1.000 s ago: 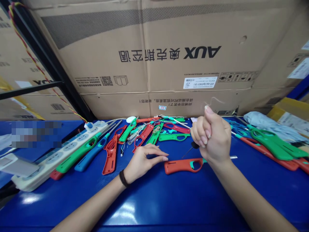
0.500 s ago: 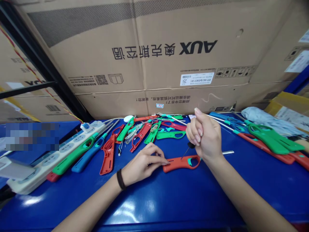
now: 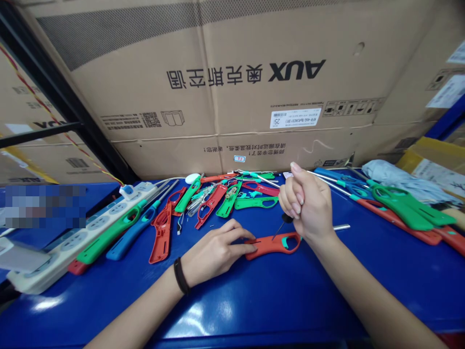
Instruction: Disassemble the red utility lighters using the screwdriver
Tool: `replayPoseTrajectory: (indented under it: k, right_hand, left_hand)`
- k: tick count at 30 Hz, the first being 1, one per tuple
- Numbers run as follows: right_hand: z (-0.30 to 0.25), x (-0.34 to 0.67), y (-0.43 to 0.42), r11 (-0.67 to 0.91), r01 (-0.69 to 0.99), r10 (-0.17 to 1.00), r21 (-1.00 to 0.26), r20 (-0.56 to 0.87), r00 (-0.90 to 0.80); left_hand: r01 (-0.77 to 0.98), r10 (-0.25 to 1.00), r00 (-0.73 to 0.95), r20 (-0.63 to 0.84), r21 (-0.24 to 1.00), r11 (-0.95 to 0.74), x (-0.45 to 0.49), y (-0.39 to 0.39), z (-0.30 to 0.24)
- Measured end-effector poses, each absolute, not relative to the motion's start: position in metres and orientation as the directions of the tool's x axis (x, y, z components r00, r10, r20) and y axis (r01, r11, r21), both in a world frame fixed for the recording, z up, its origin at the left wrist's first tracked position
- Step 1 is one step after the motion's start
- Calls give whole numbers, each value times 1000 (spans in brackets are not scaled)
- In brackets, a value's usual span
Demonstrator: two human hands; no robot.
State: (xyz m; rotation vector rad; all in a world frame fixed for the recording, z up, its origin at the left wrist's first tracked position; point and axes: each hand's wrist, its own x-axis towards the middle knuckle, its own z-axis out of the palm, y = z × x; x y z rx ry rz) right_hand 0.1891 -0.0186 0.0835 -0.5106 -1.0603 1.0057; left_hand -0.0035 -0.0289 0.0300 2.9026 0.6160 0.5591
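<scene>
My left hand point(image 3: 216, 247) lies across the butt end of a red plastic utility lighter point(image 3: 271, 245), its fingertips on the lighter's body. The lighter lies flat on the blue table, with a teal trigger ring and a metal nozzle point(image 3: 341, 227) sticking out past my right wrist. My right hand point(image 3: 307, 206) is closed around a small black-handled screwdriver point(image 3: 286, 218). Its thin shaft slants down to the lighter's upper edge. Most of the screwdriver's handle is hidden in my fist.
Red, green and blue lighters and loose parts lie heaped on the blue workbench point(image 3: 232, 310). A white power strip point(image 3: 83, 237) runs along the left. A large cardboard AUX box point(image 3: 236, 97) stands behind, and a grey cloth point(image 3: 403, 177) lies at right.
My left hand has come down from beside the red lighter onto its end. My right hand has moved slightly left and lower, bringing the screwdriver to the lighter.
</scene>
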Motion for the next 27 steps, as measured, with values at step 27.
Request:
replayPoseTrajectory:
  k: [27]
  right_hand:
    - [86, 188, -21, 479, -413, 872, -775, 473, 124]
  left_hand:
    - [325, 328, 803, 498, 95, -941, -7, -26, 22]
